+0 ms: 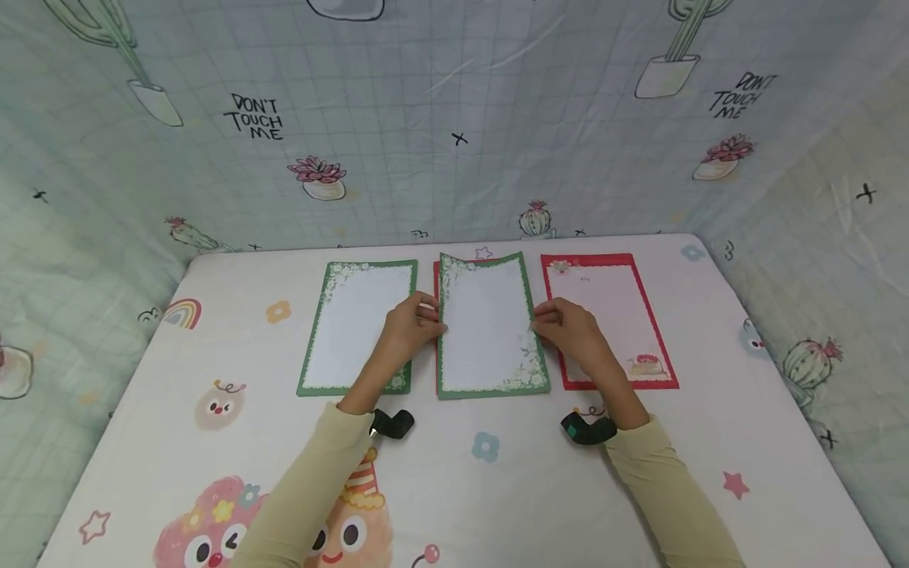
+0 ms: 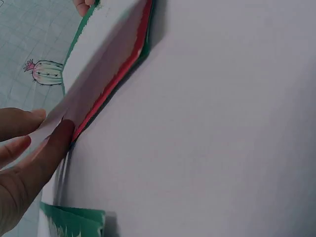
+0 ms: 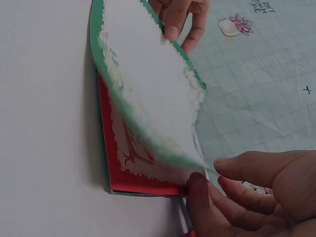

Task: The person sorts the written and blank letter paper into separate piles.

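A white sheet with a green floral border [image 1: 490,331] is raised over a middle pile whose red-bordered sheet [image 3: 143,182] shows beneath it. My left hand [image 1: 413,325] pinches its left edge, and my right hand [image 1: 570,331] pinches the right edge between thumb and fingers. Seen from the left wrist, a finger [image 2: 57,143] is against the edge above the red-bordered paper. The green-bordered sheet [image 3: 143,74] bows in the right wrist view, its near edge lifted away from the red one. Both hands hide small parts of the edges.
Left of the middle pile lies another green-bordered sheet [image 1: 358,323]; a red-bordered sheet [image 1: 611,315] with a small cake print lies to the right. All are on a white printed tablecloth [image 1: 454,489]. Behind rises a hanging cactus-print cloth [image 1: 398,102].
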`<action>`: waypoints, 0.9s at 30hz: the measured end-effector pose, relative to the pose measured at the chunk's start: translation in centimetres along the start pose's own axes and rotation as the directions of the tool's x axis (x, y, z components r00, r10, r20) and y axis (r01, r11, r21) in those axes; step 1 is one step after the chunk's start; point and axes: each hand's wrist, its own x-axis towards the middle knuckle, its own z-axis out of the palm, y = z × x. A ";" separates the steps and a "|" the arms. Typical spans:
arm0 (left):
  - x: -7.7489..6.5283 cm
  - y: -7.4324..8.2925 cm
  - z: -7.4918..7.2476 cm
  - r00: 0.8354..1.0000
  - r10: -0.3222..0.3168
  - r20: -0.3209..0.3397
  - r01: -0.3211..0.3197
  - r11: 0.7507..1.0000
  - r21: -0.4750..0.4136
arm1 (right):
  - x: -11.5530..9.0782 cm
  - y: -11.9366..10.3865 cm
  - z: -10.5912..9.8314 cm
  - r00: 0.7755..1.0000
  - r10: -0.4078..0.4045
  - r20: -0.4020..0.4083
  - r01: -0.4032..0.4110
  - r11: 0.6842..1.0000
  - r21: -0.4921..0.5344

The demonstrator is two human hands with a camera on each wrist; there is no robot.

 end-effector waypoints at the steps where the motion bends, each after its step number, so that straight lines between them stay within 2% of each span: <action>1: 0.0 -0.1 0.0 1.000 -0.002 0.010 0.002 0.999 -0.038 | 0.0 -0.1 0.0 1.000 0.005 0.004 -0.005 1.000 0.005; 7: -0.1 -0.2 0.2 0.995 -0.051 0.081 0.069 0.970 -0.233 | 0.0 -0.1 -0.1 0.998 0.062 0.019 -0.062 0.998 0.020; 12: -0.2 -0.3 -0.1 0.991 -0.092 0.095 0.117 0.949 -0.293 | -0.2 0.0 -0.4 0.995 0.099 0.018 -0.100 0.991 0.091; 17: -0.3 -0.3 -0.4 0.984 -0.145 0.104 0.172 0.923 -0.345 | -0.5 -0.5 -0.7 0.997 0.079 0.022 -0.081 0.979 0.186; 22: -0.4 -0.4 -0.7 0.980 -0.176 0.090 0.197 0.889 -0.413 | -0.8 -0.7 -0.4 0.998 0.063 0.020 -0.066 0.965 0.255; 27: -0.6 -0.6 -1.0 0.972 -0.217 0.086 0.231 0.844 -0.485 | -0.6 -0.6 0.0 0.998 0.069 0.015 -0.070 0.947 0.312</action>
